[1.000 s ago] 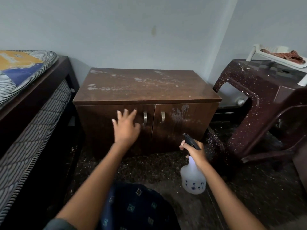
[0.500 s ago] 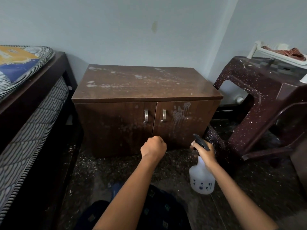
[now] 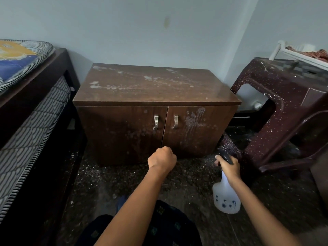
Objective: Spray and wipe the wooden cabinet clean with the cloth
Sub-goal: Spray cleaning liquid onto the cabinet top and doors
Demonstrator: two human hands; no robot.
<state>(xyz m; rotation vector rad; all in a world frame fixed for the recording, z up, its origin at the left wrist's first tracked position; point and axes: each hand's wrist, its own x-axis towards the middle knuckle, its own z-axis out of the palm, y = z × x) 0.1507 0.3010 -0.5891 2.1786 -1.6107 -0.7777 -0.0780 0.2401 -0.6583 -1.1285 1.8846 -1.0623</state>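
Along the left edge: bed (image 3: 35, 107), dark wooden frame, striped mattress sides, a blue-and-yellow printed cover on top.

Centre, against the pale wall (image 3: 124, 32): cabinet (image 3: 156, 93), dark brown wood, low, two doors, both closed. It stands on a dark speckled floor (image 3: 124, 178) between bed and table.
- Top surface: whitish blotches and streaks, densest along the rear and left. The front part is dull and hazy.
- On the right door (image 3: 200, 135): a pale splash high up, thin runs trailing from it.
- On the left door (image 3: 113, 132): faint round pale spots, mostly toward the middle seam.

Right side: table (image 3: 287, 107), maroon moulded plastic with white flecks, close beside the cabinet's right end. On it sits a white tray (image 3: 301, 58) holding reddish fabric (image 3: 321, 53); detail is too small to tell.

Next, the bottle (image 3: 226, 197): translucent white, small dark print, black spray head. It hangs upright above the floor, in front of the cabinet's lower right corner and apart from it.

At the bottle's neck, the right hand (image 3: 228, 166) grips, fingers wrapped round, forefinger out front by the trigger.

Before the lower end of the door seam, the left hand (image 3: 162, 159) is a clenched fist, knuckles toward the cabinet, nothing visible inside. Contact with the door: cannot tell.

Smallest: handles (image 3: 155, 122), two, pale metal, upright, flanking the seam.
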